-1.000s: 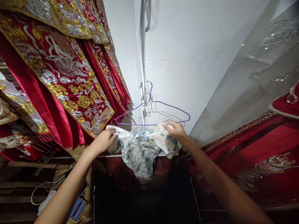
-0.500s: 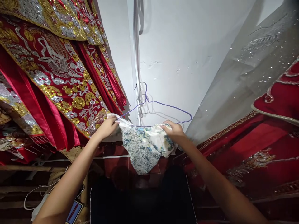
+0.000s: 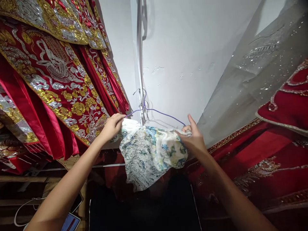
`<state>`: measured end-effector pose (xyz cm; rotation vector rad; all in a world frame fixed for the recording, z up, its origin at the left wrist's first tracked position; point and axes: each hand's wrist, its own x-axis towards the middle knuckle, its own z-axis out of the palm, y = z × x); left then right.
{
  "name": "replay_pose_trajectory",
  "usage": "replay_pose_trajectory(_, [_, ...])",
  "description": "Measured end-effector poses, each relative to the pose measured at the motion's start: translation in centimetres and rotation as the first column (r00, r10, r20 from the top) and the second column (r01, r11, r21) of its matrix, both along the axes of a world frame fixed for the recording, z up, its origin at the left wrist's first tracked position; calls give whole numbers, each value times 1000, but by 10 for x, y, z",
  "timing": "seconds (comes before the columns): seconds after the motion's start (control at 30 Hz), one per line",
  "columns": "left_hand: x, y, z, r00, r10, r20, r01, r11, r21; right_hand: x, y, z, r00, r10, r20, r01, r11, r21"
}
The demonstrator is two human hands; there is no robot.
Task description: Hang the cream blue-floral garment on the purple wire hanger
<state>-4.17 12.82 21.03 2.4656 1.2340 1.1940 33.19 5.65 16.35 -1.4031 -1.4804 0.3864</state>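
A floral-print garment (image 3: 154, 150), white with blue, green and yellow, hangs spread between my two hands; its exact kind does not show. Its upper edge covers the lower part of a purple wire hanger (image 3: 166, 114). My left hand (image 3: 113, 127) pinches the white edge at the hanger's left end. At the right end, my right hand (image 3: 195, 137) has its fingers curled on the garment's edge, with one digit pointing up. The hanger's right corner is hidden by cloth and fingers. Its hook lies against the white wall, by a pale upright strip (image 3: 139, 64).
Red costumes with gold and silver sequins (image 3: 60, 83) hang on the left. To the right are a sheer glittery cover (image 3: 255, 61) and red beaded cloth (image 3: 276, 154). A phone (image 3: 71, 222) and a white cable (image 3: 18, 211) lie at lower left.
The garment now reaches up over the hanger's lower bar and right corner. My right hand has moved right and lifted one digit. The hanger has shifted slightly left and down.
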Motion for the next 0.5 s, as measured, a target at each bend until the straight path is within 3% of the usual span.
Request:
replay_pose_trajectory(0.03, [-1,1,0,1000,6,-15,-6,1000,4,10,5,6,1000,7,-29,-8,999,-37])
replay_pose_trajectory(0.1, [-2,2,2,998,55,-19,-54,998,28,27,13,22,982,164,-89,-177,969,-172])
replay_pose_trajectory(0.2, [-3,3,3,988,153,26,-154,987,37,37,18,51,865,459,-202,-501,776,-384])
replay_pose_trajectory(0.27, [0,4,0,987,159,29,-158,987,-40,29,18,67,800,548,-246,-597,684,-418])
replay_pose_trajectory(0.3, [2,4,-1,989,146,29,-143,985,-91,20,19,72,788,554,-269,-615,689,-384])
replay_pose_trajectory(0.37, [8,4,-4,992,115,42,-106,979,-176,-2,21,78,783,525,-335,-610,755,-240])
replay_pose_trajectory(0.5, [15,3,-7,987,104,122,-79,977,-201,-37,28,79,716,510,-476,-574,819,14])
